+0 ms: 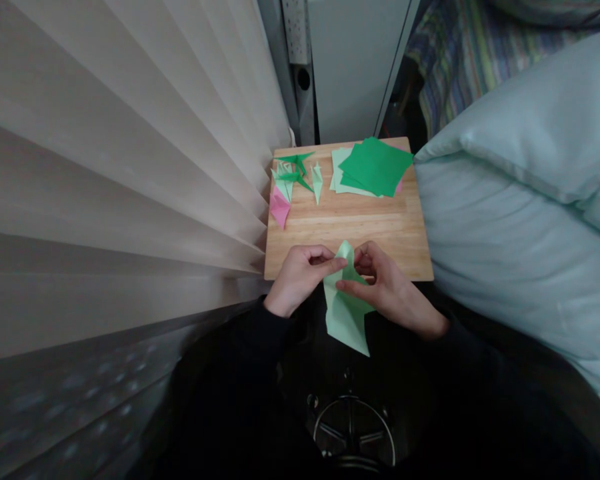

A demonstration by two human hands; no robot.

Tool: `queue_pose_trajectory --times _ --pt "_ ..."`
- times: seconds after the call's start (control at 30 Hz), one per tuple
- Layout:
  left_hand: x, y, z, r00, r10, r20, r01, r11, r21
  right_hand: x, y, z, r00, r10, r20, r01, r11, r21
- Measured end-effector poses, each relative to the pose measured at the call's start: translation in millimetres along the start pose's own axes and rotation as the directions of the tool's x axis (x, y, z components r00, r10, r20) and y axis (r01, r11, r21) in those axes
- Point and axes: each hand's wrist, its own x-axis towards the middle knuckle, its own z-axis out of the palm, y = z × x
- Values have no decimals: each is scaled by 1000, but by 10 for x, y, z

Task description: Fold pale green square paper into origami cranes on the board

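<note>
A light green sheet of origami paper (347, 319), partly folded and creased, is held up at the near edge of the small wooden table (350, 227). My left hand (303, 272) pinches its upper left part between thumb and fingers. On the other side my right hand (385, 283) grips the sheet's right side, its thumb lying across the front and its fingers curled near the narrow top. The sheet's lower part hangs past the table edge. Finished-looking folded paper pieces in dark green (296, 177), light green (317, 183) and pink (281, 208) lie at the table's far left.
A stack of dark green paper (377, 167) over light green sheets (341, 175) lies at the far right of the table. A pleated curtain (180, 133) borders the left, pale bedding (520, 180) the right. A grey cabinet (355, 67) stands behind. Below is a round metal chair base (353, 399).
</note>
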Motion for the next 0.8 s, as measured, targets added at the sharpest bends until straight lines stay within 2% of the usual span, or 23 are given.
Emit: queue_pose_trajectory --times 0.17,0.27,0.33,0.4,0.57,0.7,0.8 --pt "-27 62 -56 997 -70 31 71 997 -34 40 53 -114 999 46 10 -46 997 66" --pt "-44 57 -99 970 -120 213 136 989 -61 49 19 -198 999 28 16 -28 1000 5" --pt "-47 27 -116 918 -140 372 176 982 -66 48 -28 -243 1000 -5 -1 5 998 -69" --pt "-40 -18 -123 882 -134 452 172 984 -44 49 -76 -279 999 -37 -22 34 990 -140" --pt "-18 -81 -119 901 -109 421 119 993 2 65 -121 -366 998 -40 -56 30 984 -174" --pt "-31 -38 -117 941 -75 329 96 994 -48 63 -107 -446 996 18 -89 -29 991 -130" --pt "-33 -27 -134 942 -75 328 120 985 -120 67 -60 -486 994 69 -87 -77 993 -84"
